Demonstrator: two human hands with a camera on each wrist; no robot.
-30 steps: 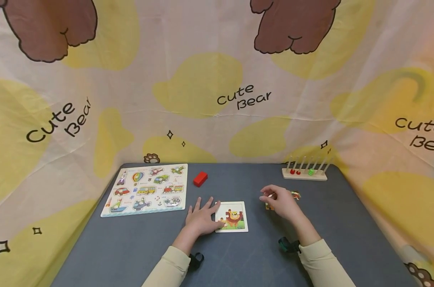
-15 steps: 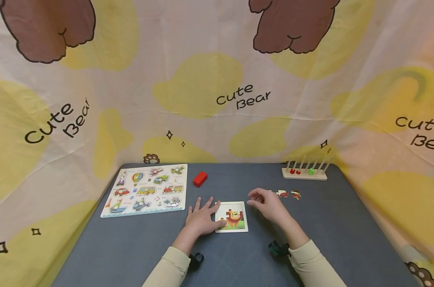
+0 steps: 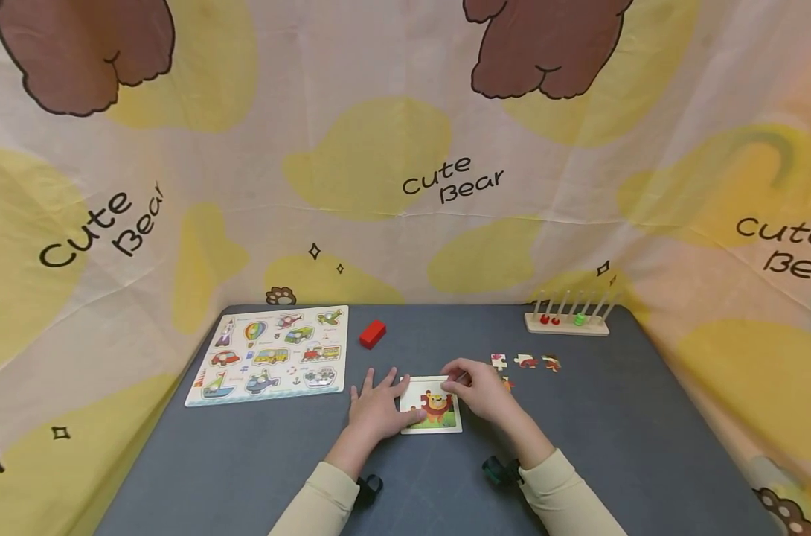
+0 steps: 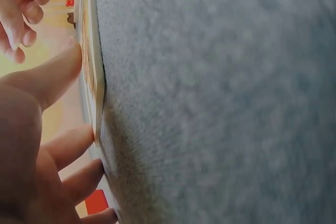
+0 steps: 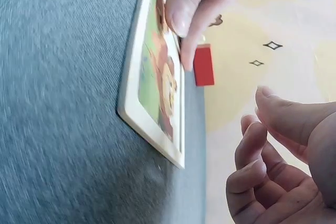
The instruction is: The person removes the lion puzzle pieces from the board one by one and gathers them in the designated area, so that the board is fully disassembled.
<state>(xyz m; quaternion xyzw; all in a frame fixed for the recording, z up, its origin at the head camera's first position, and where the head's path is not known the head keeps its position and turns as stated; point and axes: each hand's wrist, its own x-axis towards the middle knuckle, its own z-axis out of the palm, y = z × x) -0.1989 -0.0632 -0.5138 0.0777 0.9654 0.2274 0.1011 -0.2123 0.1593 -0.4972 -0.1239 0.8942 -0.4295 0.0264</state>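
Note:
A small white-framed lion jigsaw [image 3: 434, 411] lies on the table, its picture partly filled in. My left hand [image 3: 376, 408] is spread at its left side, thumb on the lower left of the picture, a fingertip at its left edge. In the left wrist view the thumb [image 4: 55, 74] lies over the frame's edge. My right hand [image 3: 482, 388] is over the jigsaw's upper right corner. In the right wrist view its thumb and bent index finger [image 5: 251, 137] come close together; I cannot tell whether a piece is between them.
Loose jigsaw pieces [image 3: 526, 361] lie behind and right of the right hand, one partly hidden by it. A vehicle puzzle board [image 3: 268, 357] lies at the left, a red block [image 3: 373, 334] beside it. A pegged bead stand [image 3: 568, 324] stands at the back right.
My right hand has moved left from the loose pieces to the jigsaw's upper right corner, uncovering several pieces. The left hand has stayed on the frame.

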